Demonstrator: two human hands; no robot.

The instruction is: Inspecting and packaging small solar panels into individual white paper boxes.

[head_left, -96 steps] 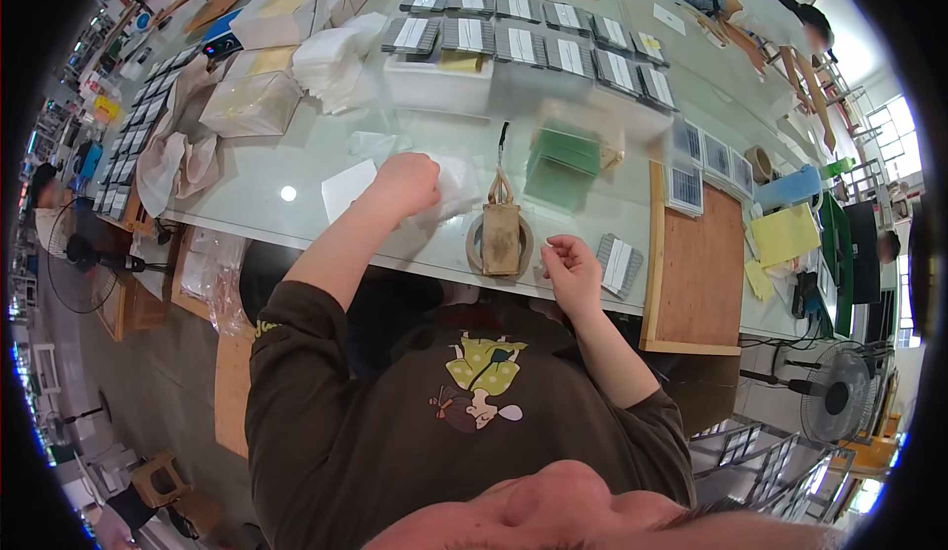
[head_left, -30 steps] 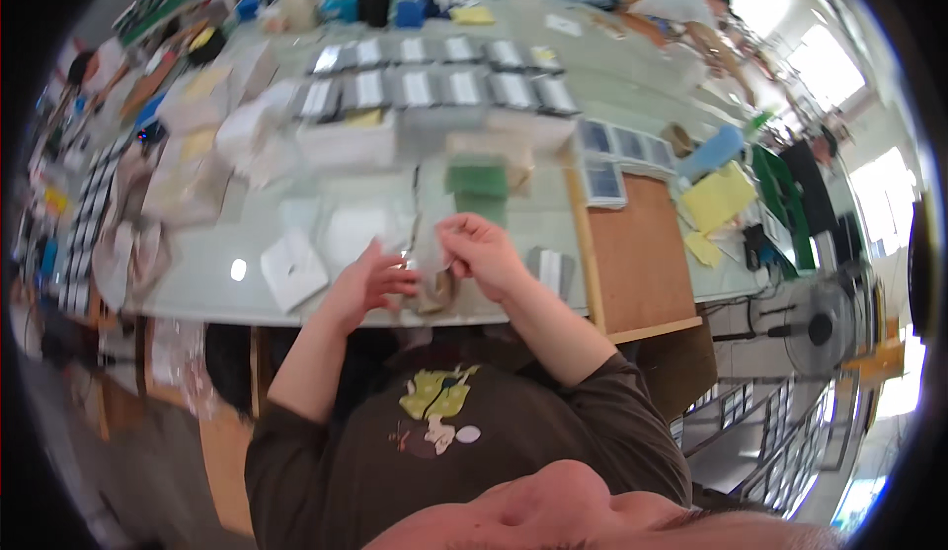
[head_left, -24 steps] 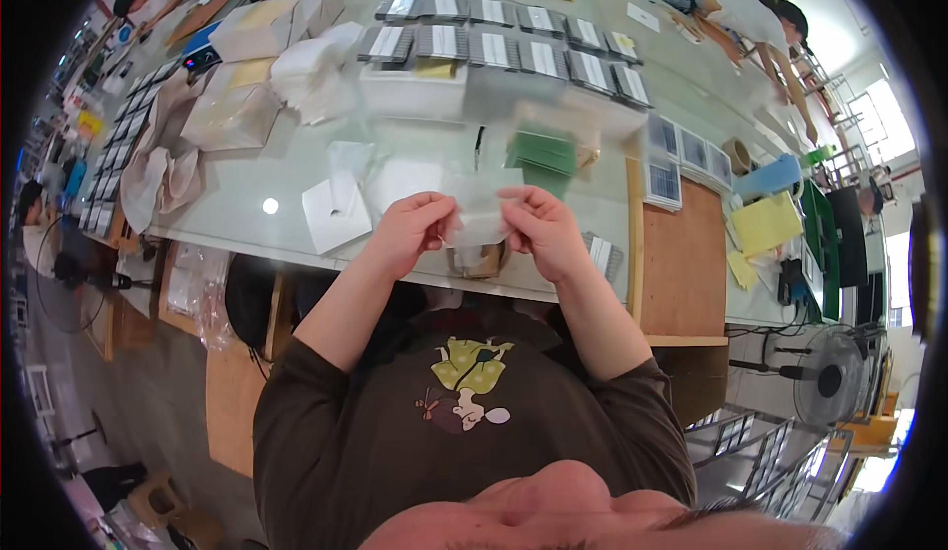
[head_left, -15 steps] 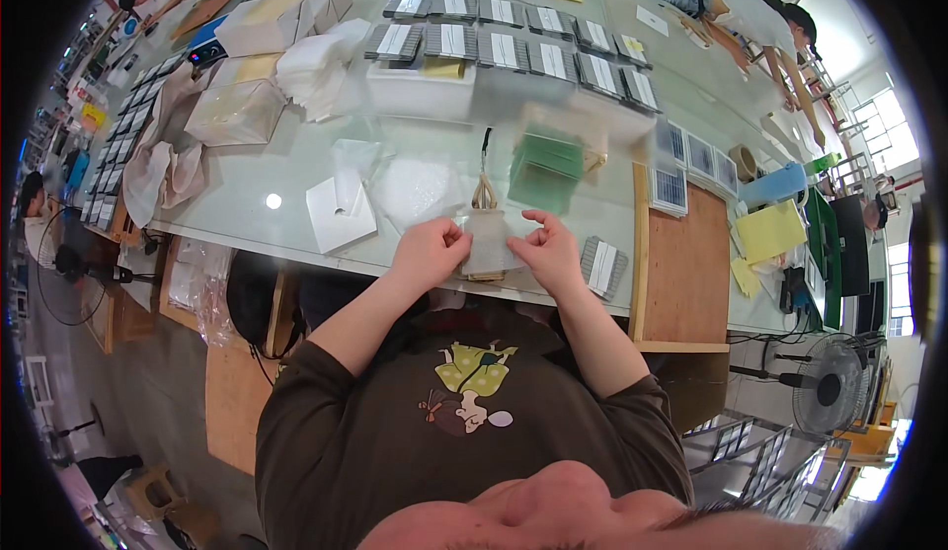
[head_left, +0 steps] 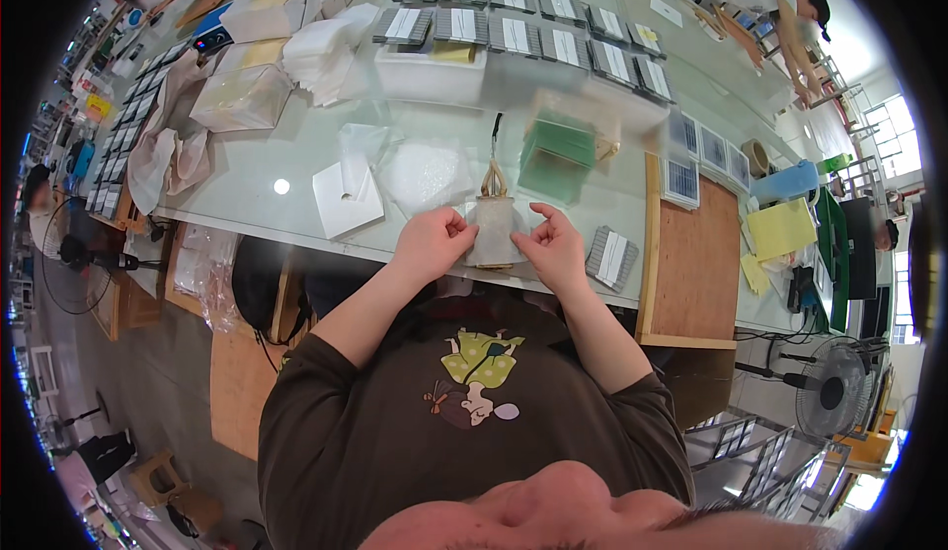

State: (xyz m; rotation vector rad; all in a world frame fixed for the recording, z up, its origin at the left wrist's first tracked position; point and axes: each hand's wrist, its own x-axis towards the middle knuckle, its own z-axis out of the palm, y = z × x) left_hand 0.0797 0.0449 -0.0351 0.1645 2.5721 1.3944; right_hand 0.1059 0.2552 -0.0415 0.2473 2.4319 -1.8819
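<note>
A pale, flat pouch (head_left: pixel 494 232) lies at the near edge of the glass tabletop (head_left: pixel 296 170), pinched on its left edge by the left hand (head_left: pixel 432 242) and on its right edge by the right hand (head_left: pixel 549 246). Just beyond the pouch stands a green stack (head_left: pixel 557 155), left of the pouch lies a white square sheet (head_left: pixel 347 197), and right of it a brown board (head_left: pixel 693 254). Farther beyond the pouch run rows of grey trays (head_left: pixel 523 32), and well to its right, off the tabletop, stands a floor fan (head_left: pixel 828 402).

Small pouch (head_left: pixel 493 231) held at the near table (head_left: pixel 296 170) edge between left hand (head_left: pixel 431 244) and right hand (head_left: pixel 549 250), square card (head_left: pixel 348 196) left of it, stack of sheets (head_left: pixel 558 151) just behind, wooden board (head_left: pixel 694 254) to the right, trays (head_left: pixel 523 29) ranged along the far side.
</note>
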